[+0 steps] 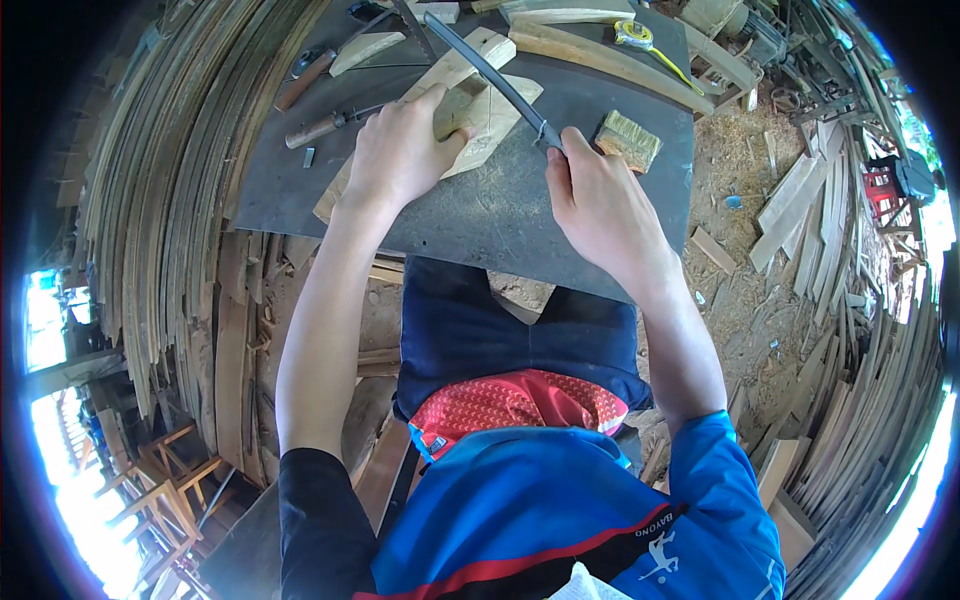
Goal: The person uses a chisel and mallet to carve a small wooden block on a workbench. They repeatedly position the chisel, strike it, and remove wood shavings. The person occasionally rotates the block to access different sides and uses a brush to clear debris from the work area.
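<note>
My left hand (400, 150) presses flat on a pale wooden workpiece (490, 105) lying on a dark metal tabletop (500, 215). My right hand (595, 200) grips the handle end of a long dark file (490, 70), which runs diagonally up and left across the top of the workpiece. A wooden brush (629, 140) with pale bristles lies just right of my right hand.
Two wooden-handled tools (325, 125) and wood offcuts (365, 48) lie at the table's far left. A long wooden strip (610, 62) and a yellow tape measure (640, 36) sit at the far edge. Stacks of planks (170, 190) flank both sides; sawdust and scraps (780, 210) cover the ground.
</note>
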The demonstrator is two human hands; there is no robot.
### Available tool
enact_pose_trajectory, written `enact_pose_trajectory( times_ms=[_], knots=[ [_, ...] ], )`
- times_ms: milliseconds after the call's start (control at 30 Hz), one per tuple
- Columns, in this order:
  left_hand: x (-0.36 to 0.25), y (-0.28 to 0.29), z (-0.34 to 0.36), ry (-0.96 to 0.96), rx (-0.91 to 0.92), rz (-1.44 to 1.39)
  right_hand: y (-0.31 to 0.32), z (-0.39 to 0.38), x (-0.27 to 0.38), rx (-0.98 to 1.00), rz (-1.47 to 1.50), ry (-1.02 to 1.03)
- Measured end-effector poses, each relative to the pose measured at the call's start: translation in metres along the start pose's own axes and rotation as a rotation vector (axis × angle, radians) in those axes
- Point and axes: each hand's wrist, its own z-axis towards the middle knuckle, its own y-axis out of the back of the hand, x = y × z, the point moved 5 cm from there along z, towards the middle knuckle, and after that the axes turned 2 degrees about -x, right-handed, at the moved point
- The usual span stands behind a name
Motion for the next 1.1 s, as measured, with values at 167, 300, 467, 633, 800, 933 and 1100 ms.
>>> enact_pose_trajectory(
  times_ms=[167, 300, 467, 633, 800, 933, 1100],
  knots=[
    [-0.001, 0.001, 0.002, 0.005, 0.045, -0.022, -0.003, -0.004, -0.003, 0.024, 0.039, -0.009],
    [0.001, 0.003, 0.002, -0.015, 0.016, -0.009, -0.002, -0.012, -0.003, 0.045, 0.031, -0.081],
    [-0.006, 0.006, 0.006, -0.021, 0.076, 0.015, -0.005, -0.014, -0.001, 0.066, 0.003, -0.114],
    [-0.038, -0.001, 0.009, -0.121, 0.112, 0.129, -0.022, 0.018, -0.015, -0.072, 0.06, -0.026],
    [-0.042, 0.005, 0.016, -0.131, 0.084, 0.091, -0.039, 0.011, -0.02, -0.094, 0.107, -0.056],
    [-0.054, -0.012, 0.006, -0.224, 0.091, 0.166, -0.034, -0.011, -0.029, -0.093, 0.128, -0.133],
    [-0.06, -0.016, 0.007, -0.269, 0.088, 0.195, -0.056, 0.007, -0.044, -0.099, 0.159, -0.04]
  ],
)
